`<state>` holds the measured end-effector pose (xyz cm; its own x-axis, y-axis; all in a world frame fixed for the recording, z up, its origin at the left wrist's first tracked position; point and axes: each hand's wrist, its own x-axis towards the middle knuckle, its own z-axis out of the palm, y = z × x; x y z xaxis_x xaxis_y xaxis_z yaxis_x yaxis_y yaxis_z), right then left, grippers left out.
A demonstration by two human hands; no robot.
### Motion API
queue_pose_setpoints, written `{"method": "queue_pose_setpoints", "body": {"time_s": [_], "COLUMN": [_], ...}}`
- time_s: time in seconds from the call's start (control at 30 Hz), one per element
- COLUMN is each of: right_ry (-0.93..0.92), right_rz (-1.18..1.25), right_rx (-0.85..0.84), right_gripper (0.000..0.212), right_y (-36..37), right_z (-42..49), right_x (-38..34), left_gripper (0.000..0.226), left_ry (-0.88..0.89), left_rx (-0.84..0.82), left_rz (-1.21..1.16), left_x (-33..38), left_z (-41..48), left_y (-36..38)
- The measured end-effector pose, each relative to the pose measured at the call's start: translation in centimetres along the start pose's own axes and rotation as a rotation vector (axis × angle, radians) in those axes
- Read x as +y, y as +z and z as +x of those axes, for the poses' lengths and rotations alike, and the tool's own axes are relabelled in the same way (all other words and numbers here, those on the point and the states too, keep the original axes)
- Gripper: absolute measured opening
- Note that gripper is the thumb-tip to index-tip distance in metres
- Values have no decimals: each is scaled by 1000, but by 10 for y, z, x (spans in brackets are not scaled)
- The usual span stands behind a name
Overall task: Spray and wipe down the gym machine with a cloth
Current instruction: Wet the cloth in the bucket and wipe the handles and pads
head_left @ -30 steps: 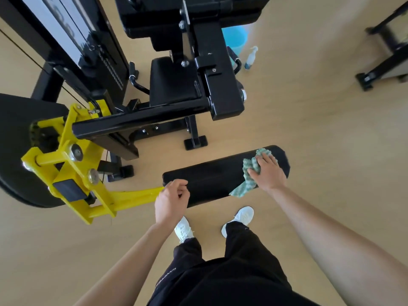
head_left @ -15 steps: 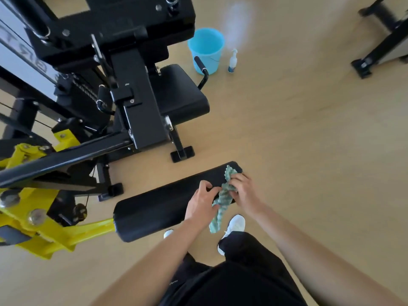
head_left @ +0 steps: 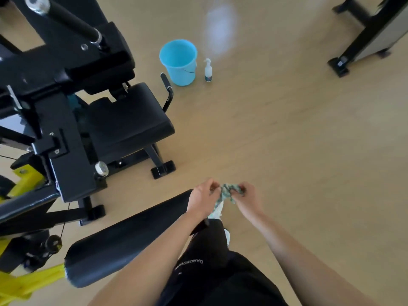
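Observation:
A crumpled green cloth [head_left: 225, 195] hangs between my two hands in front of me. My left hand [head_left: 204, 196] pinches its left side and my right hand [head_left: 248, 196] grips its right side, just past the right end of the long black roller pad [head_left: 123, 237]. The pad belongs to a black gym machine with a padded seat [head_left: 128, 120] and yellow lever arm [head_left: 28, 281] on my left. A small white spray bottle [head_left: 208, 70] stands on the floor far ahead, beside a blue bucket [head_left: 179, 61].
The floor is light wood. Another machine's black base [head_left: 344, 62] stands at the far right. The seat's feet [head_left: 163, 170] and a side handle [head_left: 167, 89] stick out towards the open floor. My dark trousers and one white shoe [head_left: 227, 235] show below.
My right hand lifted the cloth off the roller pad, and my left hand left the pad's end and took hold of the cloth too. The view has swung to the right.

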<state>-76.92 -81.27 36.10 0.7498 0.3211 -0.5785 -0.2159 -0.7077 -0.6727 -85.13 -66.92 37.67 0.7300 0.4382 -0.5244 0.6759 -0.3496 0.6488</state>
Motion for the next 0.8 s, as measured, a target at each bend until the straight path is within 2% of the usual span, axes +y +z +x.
{"method": "queue_pose_setpoints", "body": {"time_s": [0.13,0.23,0.37,0.53,0.73,0.8], "right_ry": [56,141,218,238,237,232], "right_rz": [249,358,360,318,336,360], "right_rx": [23,30,46,-56,-90,-120], "right_gripper": [9,4,18,22,29,28], "right_y": [-43,-77,-117,-155,-204,-217], "right_z": [23,50,109,189,277,301], "right_x": [6,-3,-23,-72,-133,-148], "left_gripper": [12,11,17,41,6,9], "left_ry": [-8,6,-54,-71,-107,-100], "left_rx": [-92,-85,-129,-201,-59,1], "left_rz": [-177,-289,-533,-538,-547,-535], "left_x": [33,62,98,128,181,201], "left_z": [39,72,130,199,278,300], "left_y": [9,19,27,7,-20,-31]}}
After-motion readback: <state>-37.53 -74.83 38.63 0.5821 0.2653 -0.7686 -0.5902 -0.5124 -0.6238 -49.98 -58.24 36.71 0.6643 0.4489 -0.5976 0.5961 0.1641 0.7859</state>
